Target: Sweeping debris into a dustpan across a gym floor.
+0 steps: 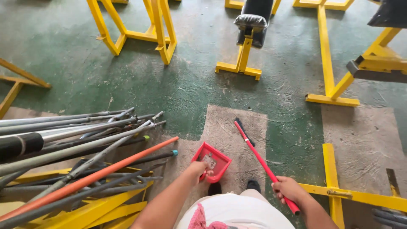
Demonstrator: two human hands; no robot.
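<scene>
— So, what is each hand doing?

— Left hand [199,168] is curled shut round the handle of a small red plastic dustpan [211,161], holding it low over the grey bare concrete patch [250,127] in the worn green painted floor [190,85]. Right hand [287,188] is clenched round a long red-handled broom [262,161].

— How do they look?

— The dustpan is a shallow square scoop, its open side tilted up and away from the person, with a bit of pale debris lying inside. The broom's thin red stick runs slantwise from the fist up to a dark brush head resting on the concrete, just right of the pan.

— And around them?

— A heap of grey metal bars and one orange pole [85,180] lies to the left over yellow steel frames [97,210]. A yellow bench stand with black padding [250,25] is well beyond.
</scene>
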